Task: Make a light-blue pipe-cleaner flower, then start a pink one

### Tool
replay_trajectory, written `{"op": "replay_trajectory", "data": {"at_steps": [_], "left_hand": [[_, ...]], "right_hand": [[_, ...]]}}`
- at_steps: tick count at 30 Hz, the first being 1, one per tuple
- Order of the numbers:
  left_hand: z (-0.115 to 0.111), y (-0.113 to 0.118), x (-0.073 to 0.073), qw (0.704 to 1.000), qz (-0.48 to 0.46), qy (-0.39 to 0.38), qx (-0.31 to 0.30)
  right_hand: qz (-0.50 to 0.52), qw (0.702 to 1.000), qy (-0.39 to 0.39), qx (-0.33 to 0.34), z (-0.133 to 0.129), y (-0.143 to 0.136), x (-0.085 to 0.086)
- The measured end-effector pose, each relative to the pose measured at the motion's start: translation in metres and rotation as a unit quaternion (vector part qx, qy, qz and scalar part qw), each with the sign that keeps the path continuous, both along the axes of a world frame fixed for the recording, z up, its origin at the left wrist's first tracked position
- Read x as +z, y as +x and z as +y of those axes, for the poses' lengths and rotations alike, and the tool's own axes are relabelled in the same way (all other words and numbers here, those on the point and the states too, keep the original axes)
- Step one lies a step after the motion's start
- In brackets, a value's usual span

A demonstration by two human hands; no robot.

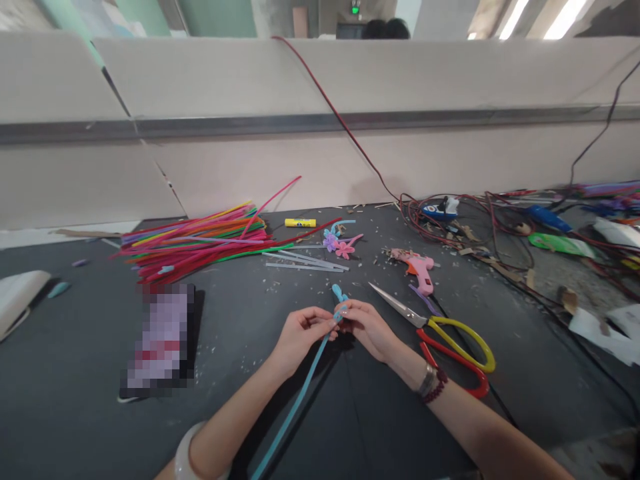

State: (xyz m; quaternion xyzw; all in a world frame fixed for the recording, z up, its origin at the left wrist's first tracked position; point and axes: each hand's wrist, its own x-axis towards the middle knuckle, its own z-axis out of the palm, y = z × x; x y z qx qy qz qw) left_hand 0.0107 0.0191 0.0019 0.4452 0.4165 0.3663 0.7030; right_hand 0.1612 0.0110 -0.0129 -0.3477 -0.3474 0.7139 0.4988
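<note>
A light-blue pipe cleaner [300, 400] runs from the near edge of the view up to my fingers, and its far end is bent into small loops just past them. My left hand [309, 332] pinches it between thumb and fingers. From the other side, my right hand [364, 323] closes on the looped part, its fingertips almost touching the left ones. To the right of that hand lie large scissors [420, 320] with one yellow and one red handle, blades apart. Beyond my hands sit a purple pipe-cleaner flower [330, 241] and a pink one [345, 249].
A heap of coloured pipe cleaners [200, 243] lies at the back left, above a blurred-out phone [163, 340]. Glue sticks [307, 262], a yellow tube [300, 223] and a pink glue gun [417, 267] lie ahead. Tangled cables [425, 227] and scraps cover the right.
</note>
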Motion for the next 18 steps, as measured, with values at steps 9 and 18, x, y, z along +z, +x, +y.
{"op": "replay_trajectory", "data": {"at_steps": [9,18], "left_hand": [[-0.0014,0.0016,-0.0032,0.999,-0.042,0.011,0.006],[-0.0008,0.0016,-0.0009,0.997,0.022,0.058,0.041]], "right_hand": [[0.069,0.995,-0.043,0.051,-0.0001,0.0033,-0.0012],[0.111,0.99,-0.073,0.053,0.0012,0.006,-0.0021]]}}
